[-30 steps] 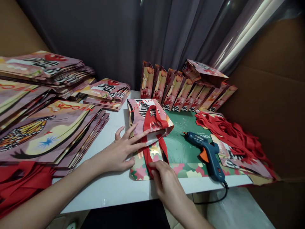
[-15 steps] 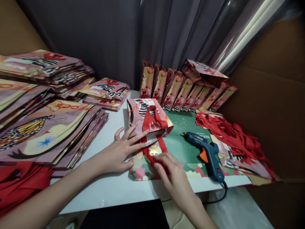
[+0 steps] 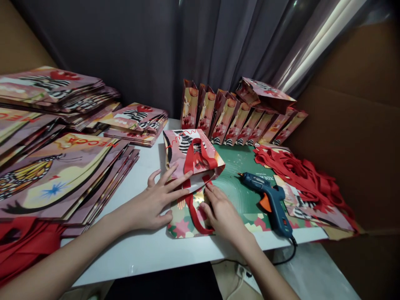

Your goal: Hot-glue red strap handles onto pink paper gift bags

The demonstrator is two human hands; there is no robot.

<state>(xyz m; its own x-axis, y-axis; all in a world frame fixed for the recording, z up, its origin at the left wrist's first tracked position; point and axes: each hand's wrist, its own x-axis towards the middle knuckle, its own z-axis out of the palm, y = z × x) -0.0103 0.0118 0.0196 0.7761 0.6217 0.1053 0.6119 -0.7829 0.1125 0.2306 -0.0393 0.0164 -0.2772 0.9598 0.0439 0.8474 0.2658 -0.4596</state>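
My right hand (image 3: 223, 214), loosely curved, rests by the lower red ribbon handle (image 3: 193, 212); I can't tell if it's pinching. My left hand (image 3: 158, 200), spread wide, grips nothing, touching the zebra-print paper bag (image 3: 184, 146) on the table (image 3: 150, 254). Two handles show; flat bags (image 3: 59, 183) remain stacked; farther, opened bags (image 3: 228, 118) stand.

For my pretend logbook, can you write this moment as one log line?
left hand: spread on paper bag | right hand: over red ribbon | glue gun: lying right of bag
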